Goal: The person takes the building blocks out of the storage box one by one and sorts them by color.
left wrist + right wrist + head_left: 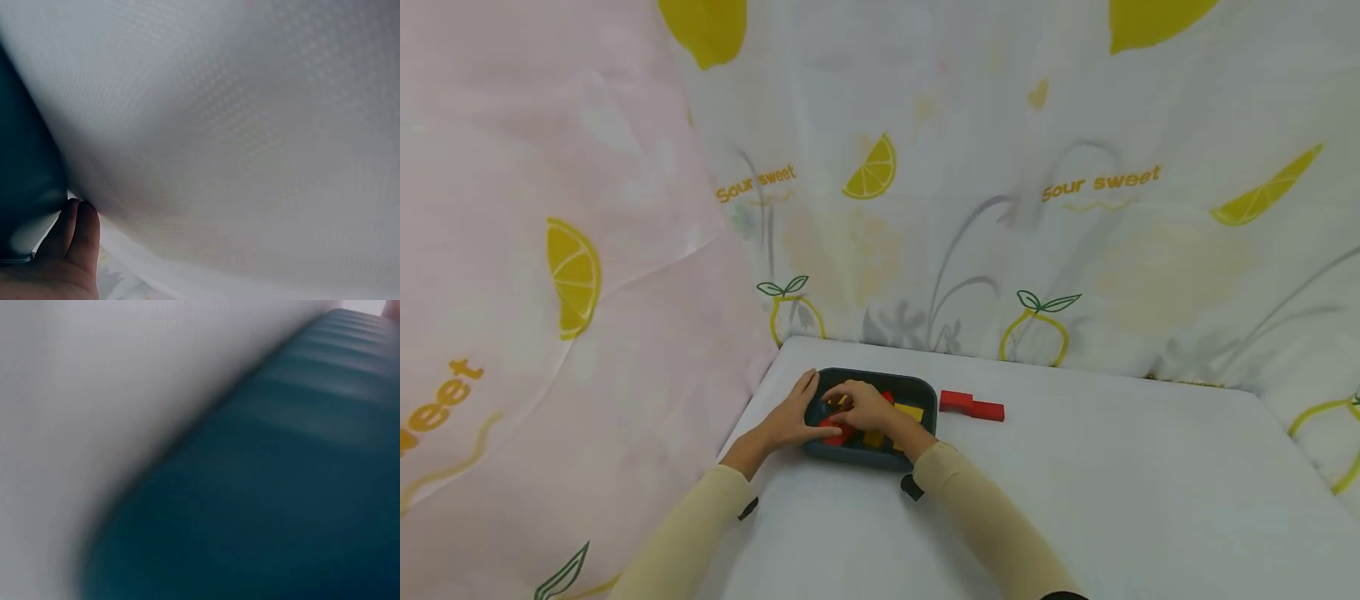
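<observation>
A dark blue tray (857, 457) with rounded corners holds several red and yellow blocks. My left hand (784, 422) rests at its left side, fingers straight along the outer wall and thumb reaching over the rim towards a red block (833, 437). In the left wrist view, fingers of the left hand (65, 256) lie against the tray wall (25, 150). Over the tray, my right hand (871, 408) reaches in with bent fingers among the blocks; whether it pinches one is hidden. A yellow block (910, 412) shows right of it. The tray's outside (262, 506) fills much of the blurred right wrist view.
Two red blocks, one (956, 401) farther left and the other (987, 411) beside it, lie on the white table (1112, 483) right of the tray. Behind the table hangs a lemon-print cloth (925, 250); a pinkish cloth (647, 375) hangs at the left.
</observation>
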`<state>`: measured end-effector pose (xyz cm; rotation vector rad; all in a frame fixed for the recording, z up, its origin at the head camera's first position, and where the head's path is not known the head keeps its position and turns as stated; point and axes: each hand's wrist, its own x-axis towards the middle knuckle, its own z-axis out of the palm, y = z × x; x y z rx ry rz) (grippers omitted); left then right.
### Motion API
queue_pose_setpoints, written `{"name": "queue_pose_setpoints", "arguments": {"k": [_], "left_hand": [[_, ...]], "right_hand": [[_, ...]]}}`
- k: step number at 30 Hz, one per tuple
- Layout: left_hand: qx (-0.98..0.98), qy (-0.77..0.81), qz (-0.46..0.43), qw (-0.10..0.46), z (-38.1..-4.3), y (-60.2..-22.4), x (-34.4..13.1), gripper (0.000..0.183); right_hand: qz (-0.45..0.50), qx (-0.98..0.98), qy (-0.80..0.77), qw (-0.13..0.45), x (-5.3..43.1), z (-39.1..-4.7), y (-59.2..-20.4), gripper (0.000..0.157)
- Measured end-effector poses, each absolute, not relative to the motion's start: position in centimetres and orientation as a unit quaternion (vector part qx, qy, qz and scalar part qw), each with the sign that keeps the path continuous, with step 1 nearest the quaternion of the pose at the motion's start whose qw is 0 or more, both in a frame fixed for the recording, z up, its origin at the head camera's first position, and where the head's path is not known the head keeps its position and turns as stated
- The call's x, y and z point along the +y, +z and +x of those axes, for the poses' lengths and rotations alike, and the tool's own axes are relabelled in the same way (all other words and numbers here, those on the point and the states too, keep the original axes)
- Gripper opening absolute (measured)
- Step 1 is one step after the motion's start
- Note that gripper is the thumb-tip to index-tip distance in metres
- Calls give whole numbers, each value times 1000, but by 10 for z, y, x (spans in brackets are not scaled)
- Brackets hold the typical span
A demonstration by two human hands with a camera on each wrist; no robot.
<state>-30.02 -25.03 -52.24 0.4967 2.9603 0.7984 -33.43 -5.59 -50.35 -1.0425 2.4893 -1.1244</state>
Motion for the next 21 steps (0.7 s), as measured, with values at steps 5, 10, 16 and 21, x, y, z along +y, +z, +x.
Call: {"name": "queue_pose_setpoints", "arguments": {"k": [5, 10, 16, 21], "left_hand": [[952, 262, 157, 26, -292, -527, -251, 116], [950, 269, 157, 24, -292, -526, -248, 115], [951, 270, 153, 22, -296, -523, -248, 116], [954, 261, 147, 23, -298, -522, -249, 116]], "right_hand": [[-356, 870, -330, 86, -63, -327, -518, 43], [-331, 893, -298, 68, -61, -328, -525, 45], [-336, 902, -265, 48, -60, -331, -522, 41], [-323, 910, -254, 58, -64, -328, -519, 36]]}}
